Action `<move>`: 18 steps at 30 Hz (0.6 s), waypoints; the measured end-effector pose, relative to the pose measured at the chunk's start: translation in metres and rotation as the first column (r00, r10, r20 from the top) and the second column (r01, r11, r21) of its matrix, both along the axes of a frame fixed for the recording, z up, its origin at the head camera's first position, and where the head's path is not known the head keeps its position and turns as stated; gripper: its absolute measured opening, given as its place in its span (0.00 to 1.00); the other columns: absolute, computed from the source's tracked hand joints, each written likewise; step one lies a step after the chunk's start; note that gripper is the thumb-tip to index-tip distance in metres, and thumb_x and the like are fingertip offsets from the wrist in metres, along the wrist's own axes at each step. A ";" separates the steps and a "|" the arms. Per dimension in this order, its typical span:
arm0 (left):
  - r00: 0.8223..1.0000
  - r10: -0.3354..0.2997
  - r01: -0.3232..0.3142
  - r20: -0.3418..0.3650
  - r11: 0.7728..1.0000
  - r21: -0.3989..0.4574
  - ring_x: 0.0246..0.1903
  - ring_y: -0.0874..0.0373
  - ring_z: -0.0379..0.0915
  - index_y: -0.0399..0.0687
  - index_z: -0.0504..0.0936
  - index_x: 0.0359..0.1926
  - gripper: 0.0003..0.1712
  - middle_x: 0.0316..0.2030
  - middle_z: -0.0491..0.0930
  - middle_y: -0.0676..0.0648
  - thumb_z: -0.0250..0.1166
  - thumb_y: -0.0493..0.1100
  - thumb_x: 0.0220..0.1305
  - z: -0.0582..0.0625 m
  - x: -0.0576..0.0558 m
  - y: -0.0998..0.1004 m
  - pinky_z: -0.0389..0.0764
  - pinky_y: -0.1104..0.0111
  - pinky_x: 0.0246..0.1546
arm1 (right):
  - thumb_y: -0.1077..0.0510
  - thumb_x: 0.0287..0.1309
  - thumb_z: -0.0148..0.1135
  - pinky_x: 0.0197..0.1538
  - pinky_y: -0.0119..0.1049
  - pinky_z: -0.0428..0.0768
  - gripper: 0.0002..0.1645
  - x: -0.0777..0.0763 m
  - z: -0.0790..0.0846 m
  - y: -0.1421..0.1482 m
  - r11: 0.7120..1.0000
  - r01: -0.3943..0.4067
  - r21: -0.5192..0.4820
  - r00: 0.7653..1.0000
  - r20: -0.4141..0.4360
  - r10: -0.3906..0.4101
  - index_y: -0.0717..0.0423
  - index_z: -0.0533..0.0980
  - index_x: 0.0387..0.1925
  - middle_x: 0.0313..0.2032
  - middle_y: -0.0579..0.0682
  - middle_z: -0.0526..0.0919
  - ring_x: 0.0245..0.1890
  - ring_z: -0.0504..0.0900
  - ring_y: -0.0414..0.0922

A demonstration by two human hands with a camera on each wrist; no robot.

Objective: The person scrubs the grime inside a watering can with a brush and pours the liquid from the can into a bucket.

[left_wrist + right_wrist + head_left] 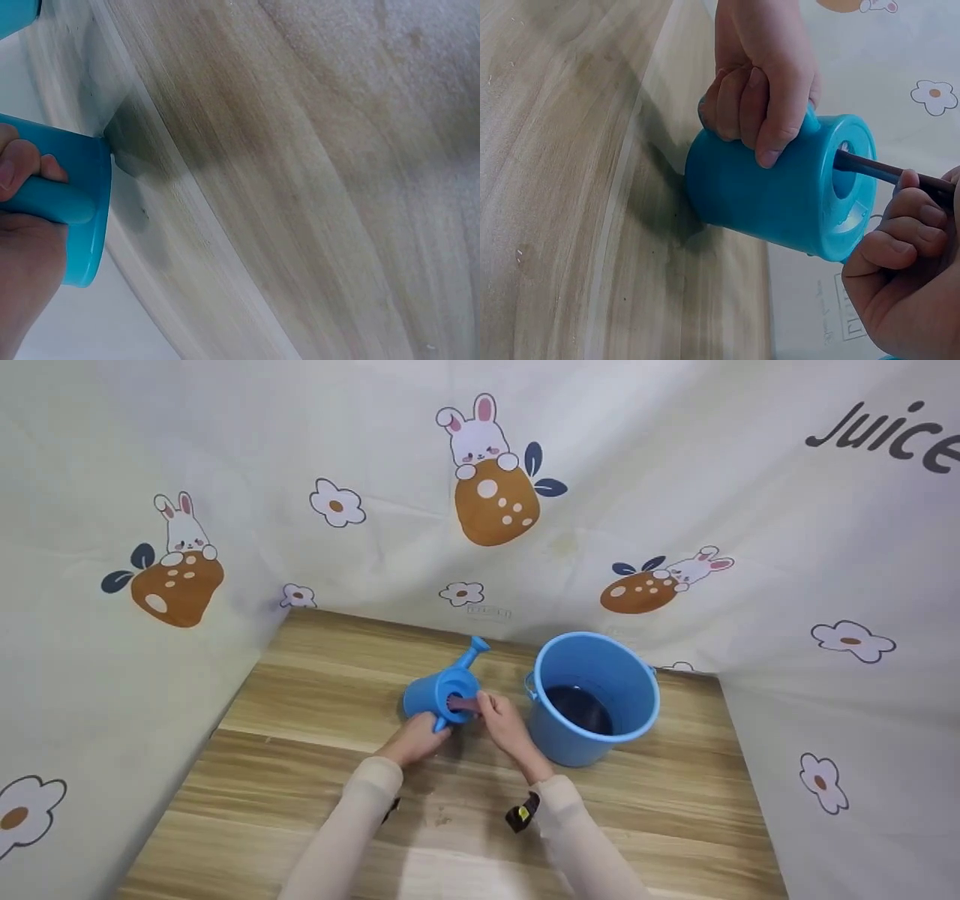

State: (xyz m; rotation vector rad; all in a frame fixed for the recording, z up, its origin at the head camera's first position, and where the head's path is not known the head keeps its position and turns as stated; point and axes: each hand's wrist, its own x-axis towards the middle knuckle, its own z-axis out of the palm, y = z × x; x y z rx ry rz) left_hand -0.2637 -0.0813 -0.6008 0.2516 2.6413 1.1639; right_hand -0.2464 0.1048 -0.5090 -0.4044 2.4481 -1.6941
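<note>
A blue watering can (424, 695) with a spout is in front of the person, and my left hand (417, 739) grips its handle. In the left wrist view, the fingers of the left hand (26, 169) wrap the can's handle (56, 200). My right hand (504, 726) holds a slim reddish-brown stick (466, 704), its far end in the can's round top opening. The right wrist view shows the right hand (911, 277) curled round the stick (885, 172); the inserted end is hidden. I cannot tell whether the can's base touches the wooden surface.
A large blue bucket (546, 735) with dark liquid inside stands right of the right hand. The wood-grain surface (315, 802) has a few small wet-looking spots. Cloth walls (390, 562) printed with rabbits and flowers enclose the back and sides.
</note>
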 end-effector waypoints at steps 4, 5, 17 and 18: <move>0.999 0.002 -0.003 0.032 1.000 0.007 0.17 0.63 0.58 0.55 0.61 0.16 0.21 0.15 0.59 0.57 0.57 0.44 0.65 0.000 0.001 0.000 0.63 0.70 0.21 | 0.61 0.76 0.42 0.25 0.28 0.63 0.23 0.000 -0.001 -0.002 1.000 -0.009 -0.012 1.000 0.002 0.009 0.69 0.74 0.26 0.17 0.40 0.66 0.17 0.63 0.34; 0.999 0.001 -0.002 0.040 1.000 0.007 0.17 0.63 0.59 0.55 0.61 0.16 0.21 0.14 0.60 0.57 0.57 0.44 0.65 0.001 0.001 0.000 0.63 0.70 0.21 | 0.62 0.76 0.42 0.25 0.28 0.63 0.23 -0.001 -0.001 -0.003 1.000 -0.013 -0.016 1.000 0.005 0.013 0.70 0.74 0.26 0.16 0.41 0.65 0.17 0.62 0.34; 0.999 -0.001 0.001 0.039 1.000 -0.008 0.18 0.62 0.59 0.55 0.60 0.17 0.20 0.16 0.59 0.57 0.56 0.44 0.66 0.000 0.001 0.000 0.63 0.70 0.23 | 0.61 0.75 0.40 0.31 0.29 0.68 0.19 -0.019 -0.044 -0.015 0.998 -0.002 -0.065 0.995 0.100 0.009 0.64 0.69 0.26 0.28 0.53 0.74 0.24 0.68 0.38; 0.999 0.001 -0.001 0.039 1.000 -0.012 0.18 0.62 0.59 0.55 0.60 0.17 0.20 0.16 0.59 0.57 0.56 0.44 0.65 0.000 0.001 0.001 0.64 0.70 0.24 | 0.60 0.74 0.41 0.31 0.29 0.67 0.18 -0.020 -0.046 -0.016 0.998 0.005 -0.064 0.994 0.112 0.003 0.60 0.68 0.26 0.28 0.51 0.73 0.24 0.67 0.38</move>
